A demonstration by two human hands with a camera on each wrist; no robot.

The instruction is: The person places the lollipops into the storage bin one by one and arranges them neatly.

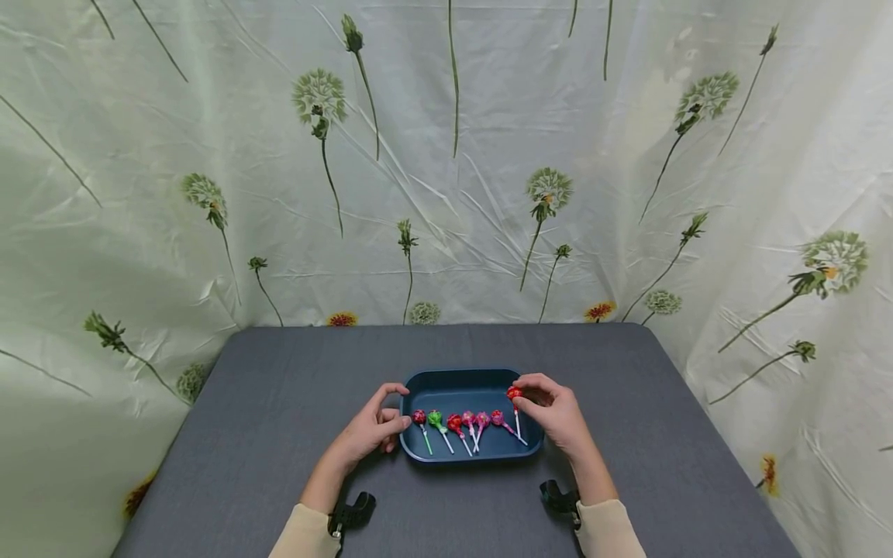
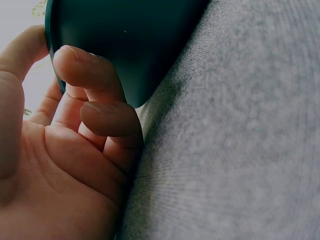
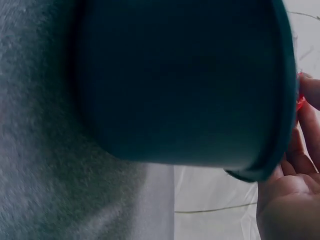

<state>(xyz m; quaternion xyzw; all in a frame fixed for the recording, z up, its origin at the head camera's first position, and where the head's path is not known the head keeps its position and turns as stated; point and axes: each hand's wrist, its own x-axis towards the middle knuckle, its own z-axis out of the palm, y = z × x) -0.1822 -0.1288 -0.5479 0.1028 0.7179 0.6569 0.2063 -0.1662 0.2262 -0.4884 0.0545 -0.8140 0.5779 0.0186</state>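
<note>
A dark blue tray [image 1: 460, 380] with rounded corners holds a row of wrapped lollipops. At its left end my left hand [image 1: 373, 425] grips the rim; in the left wrist view the other fingers [image 2: 112, 120] curl against the tray's outer wall. Over the right end, my right hand [image 1: 554, 407] pinches a red lollipop [image 1: 514, 393] by its head between thumb and fingers, the white stick pointing down. Lying in the row are a dark red lollipop [image 1: 419, 417], a green lollipop [image 1: 436, 418], a red lollipop [image 1: 455, 422], two pink ones and a purple-red lollipop [image 1: 498, 418].
The tray stands on a table with a grey cloth [image 1: 314, 356]. Behind and beside the table hangs a pale curtain [image 1: 474, 232] printed with dandelions. Black wrist cameras [image 1: 356, 511] are strapped to both forearms, close over the cloth.
</note>
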